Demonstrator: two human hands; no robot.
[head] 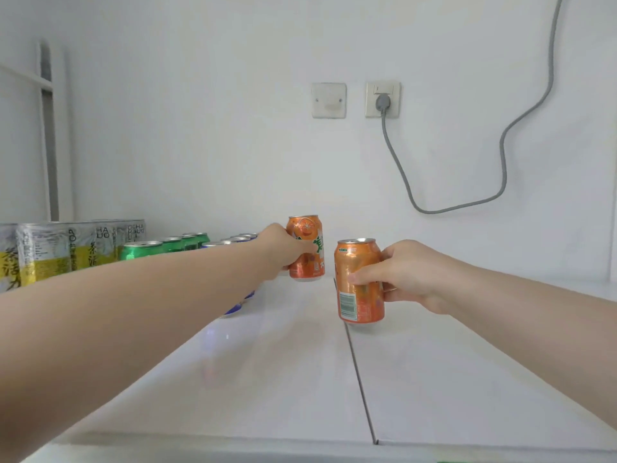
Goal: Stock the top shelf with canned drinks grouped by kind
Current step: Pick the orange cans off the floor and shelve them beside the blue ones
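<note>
- Our left hand reaches far along the shelf and grips an orange can, fingers wrapped round its left side and front.
- Our right hand grasps a second orange can from the right, with the thumb across its front and the fingers curled behind.
- The dark seam that runs front to back through the white shelf is our marker for places.
- The left-hand can stands upright just left of the seam's far end, with its base low on the shelf.
- The right-hand can is upright too, nearer to us, and its left edge is right at the seam while the rest lies to the right of it.
- We cannot tell whether the right-hand can's base touches the shelf or sits just above it.
- The two orange cans are near each other but apart.
- Left of the seam, partly behind our left forearm, is a row of blue cans.
- Further left of the seam is a row of green cans.
- Furthest left of the seam are tall white-and-yellow cans, standing close together.
- On the wall behind, above the seam's far end, is a blank wall plate.
- Just right of the plate is a socket with a grey cable plugged in, which loops down and then climbs to the upper right.
</note>
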